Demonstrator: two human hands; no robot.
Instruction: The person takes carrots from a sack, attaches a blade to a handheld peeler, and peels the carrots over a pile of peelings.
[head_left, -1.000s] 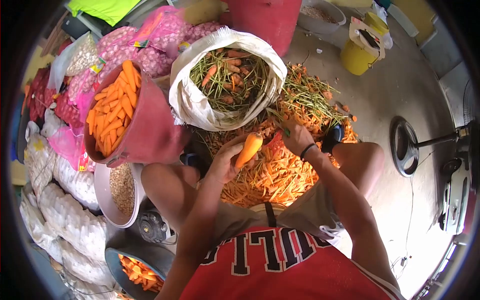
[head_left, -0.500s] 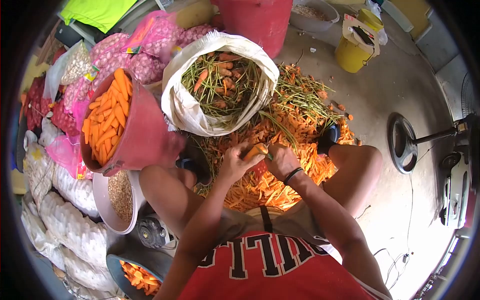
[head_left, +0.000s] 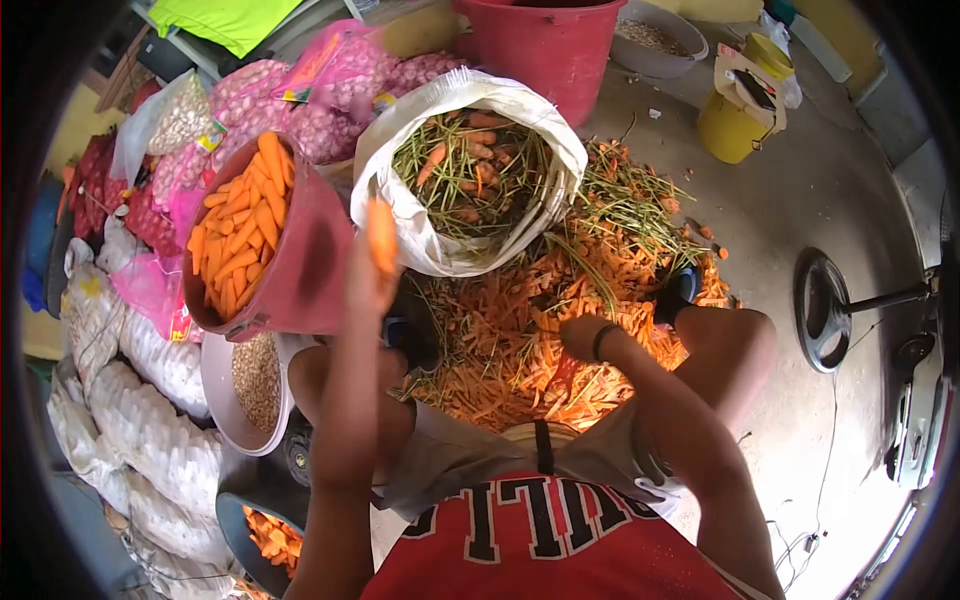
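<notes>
My left hand (head_left: pixel 370 285), blurred by motion, is raised beside the red tub and holds a peeled orange carrot (head_left: pixel 381 236) upright. The carrot shows in front of the near left rim of a white woven sack (head_left: pixel 372 165). Inside that sack lie unpeeled carrots (head_left: pixel 480 140) among green stalks. My right hand (head_left: pixel 582 338), a dark band on its wrist, is closed above a heap of carrot peelings (head_left: pixel 500 370) between my legs. What it grips is hidden. Left of my left hand leans a red tub (head_left: pixel 320 275) full of peeled carrots (head_left: pixel 240 240).
Pink net bags of garlic (head_left: pixel 250 105) are piled at the back left. A pale basin (head_left: pixel 215 385) and a dark bucket (head_left: pixel 235 520) with carrot pieces stand at my left. Another red tub (head_left: pixel 540 50) and a yellow bucket (head_left: pixel 728 130) stand behind; a black round-based stand (head_left: pixel 803 310) is at right.
My hands have separated. My left hand has carried the carrot left and up toward the red tub, while my right hand stays low over the peelings. The view has shifted slightly.
</notes>
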